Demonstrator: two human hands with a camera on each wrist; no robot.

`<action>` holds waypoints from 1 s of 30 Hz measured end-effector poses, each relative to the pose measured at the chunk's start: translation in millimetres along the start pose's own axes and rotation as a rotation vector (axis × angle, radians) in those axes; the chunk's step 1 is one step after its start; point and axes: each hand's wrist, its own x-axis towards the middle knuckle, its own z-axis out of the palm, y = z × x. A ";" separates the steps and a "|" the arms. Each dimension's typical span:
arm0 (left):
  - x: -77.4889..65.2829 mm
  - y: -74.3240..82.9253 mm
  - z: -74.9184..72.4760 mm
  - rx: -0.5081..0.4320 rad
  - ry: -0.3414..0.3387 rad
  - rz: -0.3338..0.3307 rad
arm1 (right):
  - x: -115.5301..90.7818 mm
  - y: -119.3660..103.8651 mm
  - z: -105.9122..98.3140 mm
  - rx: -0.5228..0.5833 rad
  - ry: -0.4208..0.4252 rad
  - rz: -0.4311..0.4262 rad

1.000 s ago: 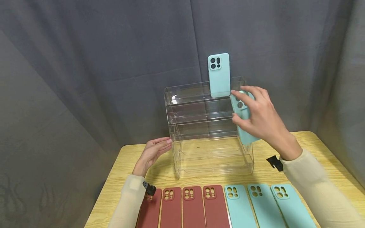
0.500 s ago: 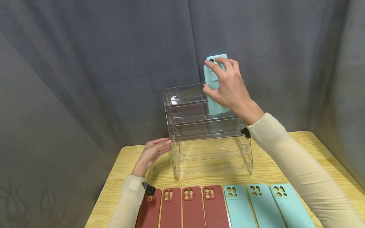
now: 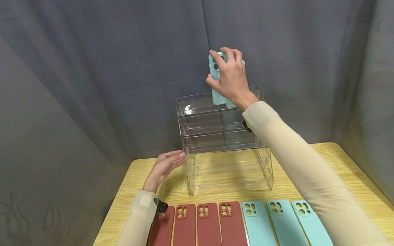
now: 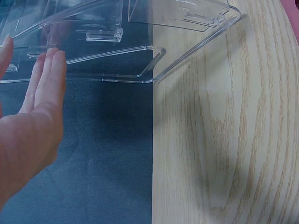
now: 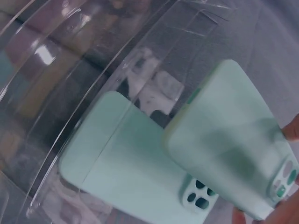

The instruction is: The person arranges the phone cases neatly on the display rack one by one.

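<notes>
My right hand (image 3: 231, 77) holds a mint-green phone case (image 3: 218, 98) by its edges, camera cutouts upward, at the top tier of a clear acrylic display rack (image 3: 200, 131). Another mint phone case (image 5: 135, 163) stands in that tier; in the head view the held case and my hand mostly cover it. The right wrist view has the held case apart from the tier floor, its lower end overlapping the standing one. On the rack's left side, the straight fingers of my left hand (image 3: 164, 165) rest against the clear panel, also visible in the left wrist view.
Along the front of the wooden table (image 3: 123, 191) lies a row of phone cases: several dark red ones (image 3: 208, 225) at left, three mint ones (image 3: 260, 225) at right. My right sleeve partly covers the last mint case. A grey curtain (image 3: 138, 68) hangs behind the rack.
My right hand has carried the mint phone case from the rack's right side up and left to the top tier, in front of the standing case. My left hand has stayed at the rack.
</notes>
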 end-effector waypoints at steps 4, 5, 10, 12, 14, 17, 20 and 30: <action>-0.7 -1.0 -1.7 -0.004 -0.003 0.004 | 5.4 -8.7 14.1 -0.041 0.010 -0.021; -1.0 -0.6 -2.0 -0.003 -0.004 0.005 | 6.6 -11.1 17.6 -0.056 0.012 -0.029; -0.9 2.3 -1.3 -0.004 -0.006 0.011 | 12.3 -20.9 33.7 -0.118 0.027 -0.061; -0.7 3.0 -0.8 -0.002 -0.007 0.010 | 13.8 -23.2 40.1 -0.136 0.028 -0.056; -1.1 2.8 -0.8 -0.007 -0.002 0.003 | 13.8 -24.4 47.4 -0.156 0.033 -0.049; -2.1 1.9 -1.1 -0.006 -0.001 -0.006 | 11.1 -26.2 58.1 -0.194 0.039 -0.039; -3.1 1.0 -1.5 -0.007 0.004 -0.006 | 7.2 -29.5 68.0 -0.226 0.046 -0.050; -3.3 2.3 -1.0 -0.013 0.015 0.001 | 2.0 -42.6 87.5 -0.280 0.011 -0.044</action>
